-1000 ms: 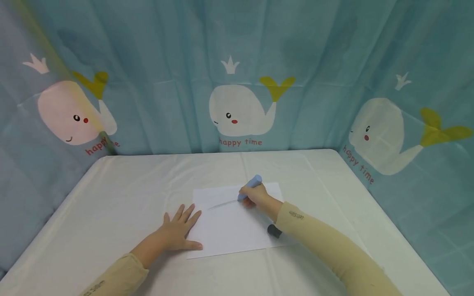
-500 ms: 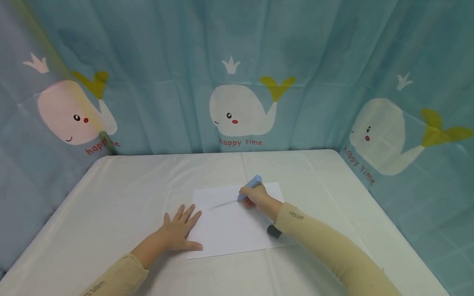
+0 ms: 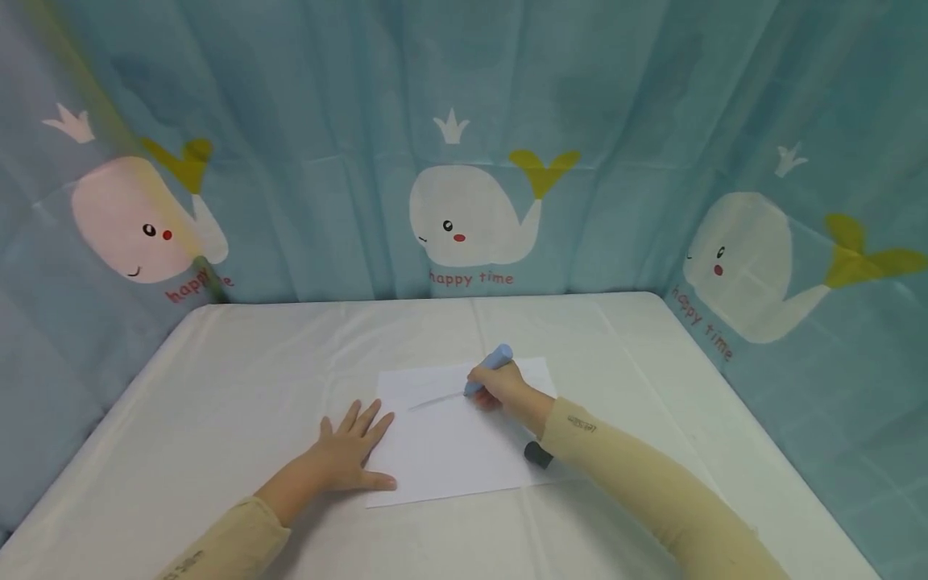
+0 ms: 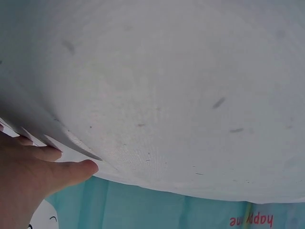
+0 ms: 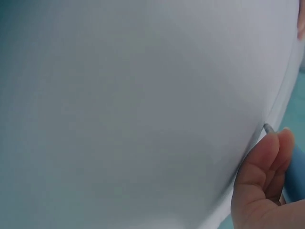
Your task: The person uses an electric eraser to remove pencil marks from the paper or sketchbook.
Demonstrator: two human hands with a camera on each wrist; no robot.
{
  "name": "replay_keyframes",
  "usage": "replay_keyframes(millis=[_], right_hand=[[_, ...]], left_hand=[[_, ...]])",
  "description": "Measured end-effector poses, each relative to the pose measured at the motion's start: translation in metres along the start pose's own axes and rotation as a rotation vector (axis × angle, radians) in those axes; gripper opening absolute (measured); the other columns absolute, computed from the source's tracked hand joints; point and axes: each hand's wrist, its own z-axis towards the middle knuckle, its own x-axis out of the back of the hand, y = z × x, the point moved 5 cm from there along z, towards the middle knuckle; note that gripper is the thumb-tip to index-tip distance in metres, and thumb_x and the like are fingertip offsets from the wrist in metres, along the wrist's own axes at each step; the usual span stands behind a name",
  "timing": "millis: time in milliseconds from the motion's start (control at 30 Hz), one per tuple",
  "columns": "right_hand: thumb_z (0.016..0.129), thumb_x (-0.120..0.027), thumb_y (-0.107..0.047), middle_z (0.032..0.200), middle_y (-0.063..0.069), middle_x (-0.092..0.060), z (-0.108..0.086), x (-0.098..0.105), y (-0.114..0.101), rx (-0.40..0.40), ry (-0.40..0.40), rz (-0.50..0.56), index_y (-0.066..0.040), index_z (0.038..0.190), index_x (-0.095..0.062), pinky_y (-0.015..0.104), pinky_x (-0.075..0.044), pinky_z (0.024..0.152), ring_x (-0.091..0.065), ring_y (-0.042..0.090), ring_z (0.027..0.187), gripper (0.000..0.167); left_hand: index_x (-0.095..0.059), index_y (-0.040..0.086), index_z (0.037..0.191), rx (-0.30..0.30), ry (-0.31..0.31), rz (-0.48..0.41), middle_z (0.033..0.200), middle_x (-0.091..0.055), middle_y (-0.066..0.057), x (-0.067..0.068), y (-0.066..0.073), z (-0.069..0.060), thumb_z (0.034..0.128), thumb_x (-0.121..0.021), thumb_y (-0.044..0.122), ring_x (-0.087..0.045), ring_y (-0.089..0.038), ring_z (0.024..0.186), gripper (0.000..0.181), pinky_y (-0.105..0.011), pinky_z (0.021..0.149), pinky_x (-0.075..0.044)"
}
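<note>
On the white paper sheet, one slanting line is drawn; the visible rest looks unmarked. At its right end, the right hand pinches the blue marker; the left hand lies spread across the sheet's left edge.

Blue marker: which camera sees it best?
The head view: it shows the blue marker from end to end, though the right hand covers some. The right wrist view shows the tip and part of the barrel, cut off by the picture's edge. The left wrist view shows none of it.
</note>
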Motion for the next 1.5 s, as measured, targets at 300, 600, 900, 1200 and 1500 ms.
replay_keyframes(millis=[300, 600, 900, 1200, 1500], right_hand=[[0.083, -0.065, -0.008, 0.064, 0.008, -0.061, 0.0004, -0.0014, -0.0006, 0.015, 0.004, 0.003, 0.003, 0.102, -0.056, 0.022, -0.051, 0.05, -0.057, 0.012, 0.049, 0.023], [0.084, -0.064, -0.009, 0.064, 0.008, -0.06, 0.0011, -0.0009, -0.0009, 0.008, 0.012, 0.002, 0.003, 0.104, -0.055, 0.022, -0.05, 0.05, -0.057, 0.012, 0.049, 0.026], [0.083, -0.065, -0.009, 0.064, 0.008, -0.06, 0.0012, -0.0009, -0.0004, -0.005, 0.007, 0.014, 0.003, 0.106, -0.052, 0.022, -0.05, 0.049, -0.057, 0.012, 0.049, 0.029], [0.084, -0.065, -0.009, 0.064, 0.007, -0.06, 0.0016, -0.0015, 0.001, 0.005, 0.007, 0.012, 0.001, 0.105, -0.053, 0.022, -0.05, 0.049, -0.057, 0.012, 0.049, 0.027], [0.083, -0.065, -0.009, 0.064, 0.007, -0.059, -0.0003, -0.0015, 0.0005, 0.009, 0.022, 0.011, 0.0, 0.103, -0.054, 0.022, -0.049, 0.05, -0.056, 0.012, 0.05, 0.025]], left_hand=[[-0.031, 0.003, 0.15, -0.002, 0.004, 0.0, 0.157, -0.016, -0.026, -0.0002, 0.0002, 0.0012, 0.0757, -0.066, 0.068, -0.008, -0.054, 0.141, 0.106, -0.082, 0.095, -0.006], [-0.03, 0.003, 0.151, 0.004, 0.001, 0.013, 0.157, -0.015, -0.026, -0.0027, -0.0023, 0.002, 0.0753, -0.065, 0.07, -0.007, -0.053, 0.141, 0.107, -0.082, 0.095, -0.007], [-0.031, 0.003, 0.15, 0.002, 0.009, 0.01, 0.157, -0.016, -0.026, -0.0033, -0.0026, 0.0024, 0.0752, -0.067, 0.069, -0.008, -0.054, 0.141, 0.106, -0.082, 0.095, -0.007], [-0.031, 0.004, 0.151, 0.007, 0.009, 0.004, 0.158, -0.016, -0.025, -0.0041, -0.0029, 0.0023, 0.075, -0.066, 0.07, -0.007, -0.054, 0.141, 0.106, -0.082, 0.095, -0.006], [-0.031, 0.002, 0.15, -0.012, 0.013, -0.011, 0.157, -0.016, -0.026, -0.0037, -0.005, 0.0029, 0.0737, -0.063, 0.074, -0.007, -0.054, 0.141, 0.11, -0.082, 0.094, -0.004]])
